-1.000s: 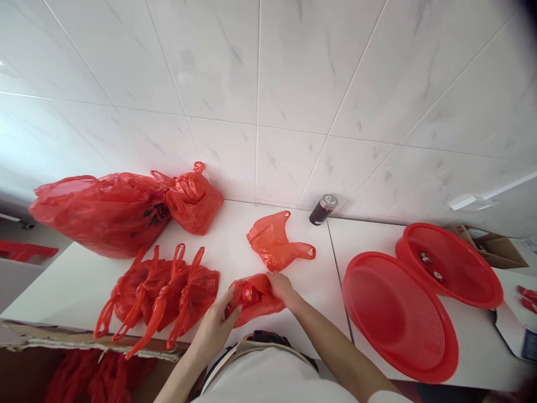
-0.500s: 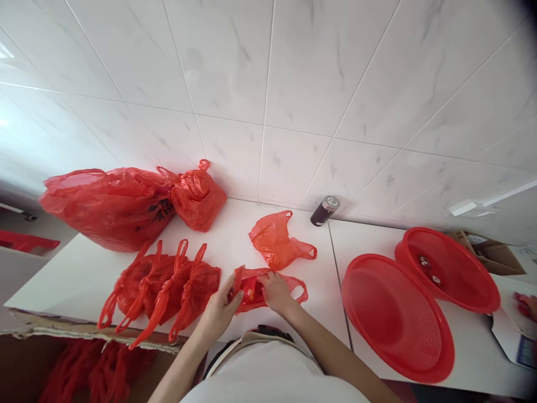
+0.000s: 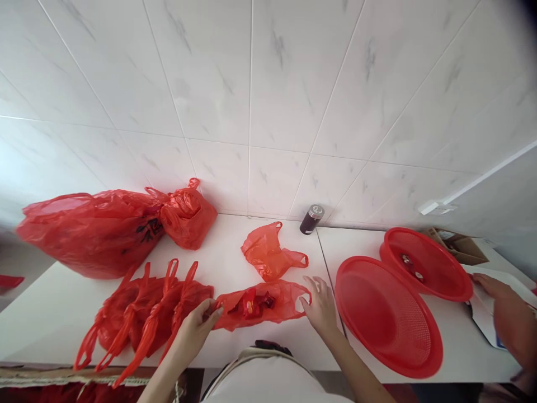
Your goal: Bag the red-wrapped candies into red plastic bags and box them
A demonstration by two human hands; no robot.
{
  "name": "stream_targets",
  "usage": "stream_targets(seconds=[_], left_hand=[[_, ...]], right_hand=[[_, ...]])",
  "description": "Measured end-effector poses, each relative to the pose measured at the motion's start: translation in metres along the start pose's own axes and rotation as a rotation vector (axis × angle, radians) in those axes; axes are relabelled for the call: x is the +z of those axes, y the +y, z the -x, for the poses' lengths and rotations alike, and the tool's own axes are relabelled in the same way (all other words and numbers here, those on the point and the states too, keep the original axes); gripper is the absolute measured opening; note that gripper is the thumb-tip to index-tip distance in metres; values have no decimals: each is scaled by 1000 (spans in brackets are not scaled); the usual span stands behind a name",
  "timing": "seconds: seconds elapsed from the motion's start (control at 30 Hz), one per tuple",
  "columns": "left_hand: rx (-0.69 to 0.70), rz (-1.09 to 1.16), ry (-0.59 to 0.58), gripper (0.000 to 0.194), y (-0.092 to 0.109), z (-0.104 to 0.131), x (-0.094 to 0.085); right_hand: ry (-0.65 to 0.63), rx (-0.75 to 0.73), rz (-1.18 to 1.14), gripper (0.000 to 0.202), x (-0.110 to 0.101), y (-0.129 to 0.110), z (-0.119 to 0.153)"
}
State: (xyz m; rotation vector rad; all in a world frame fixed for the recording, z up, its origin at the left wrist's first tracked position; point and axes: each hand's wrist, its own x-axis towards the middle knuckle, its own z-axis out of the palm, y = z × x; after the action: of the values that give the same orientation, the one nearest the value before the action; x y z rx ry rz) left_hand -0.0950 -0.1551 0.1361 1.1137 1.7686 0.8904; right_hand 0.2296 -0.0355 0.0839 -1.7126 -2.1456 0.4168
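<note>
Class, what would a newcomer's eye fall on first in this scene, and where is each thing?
Probably the big bulging bag, red with black marking, at the left. Next, the large red basket at the right and another basket just behind it. Front and centre, the open bag spreads between left hand and right hand, red packets showing inside.

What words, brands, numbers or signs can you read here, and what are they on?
No text can be read with certainty.
Large red plastic bag: black character-like print, too creased to read.
Flask: a mark on its lid and a small pale label near its base, too small.
Red packets in the open plastic bag: yellowish print, too small.
Packets in the red basin: pale marks, too small.
</note>
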Motion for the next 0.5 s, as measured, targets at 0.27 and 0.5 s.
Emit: stream_targets(seconds=[0.27, 0.5], left_hand=[[123, 173, 258, 42, 43, -1, -11], [208, 420, -2, 31, 93, -4, 3]], right_hand=[[-138, 47, -679, 25, -84, -47, -7], [2, -162, -470, 16, -123, -93, -22]])
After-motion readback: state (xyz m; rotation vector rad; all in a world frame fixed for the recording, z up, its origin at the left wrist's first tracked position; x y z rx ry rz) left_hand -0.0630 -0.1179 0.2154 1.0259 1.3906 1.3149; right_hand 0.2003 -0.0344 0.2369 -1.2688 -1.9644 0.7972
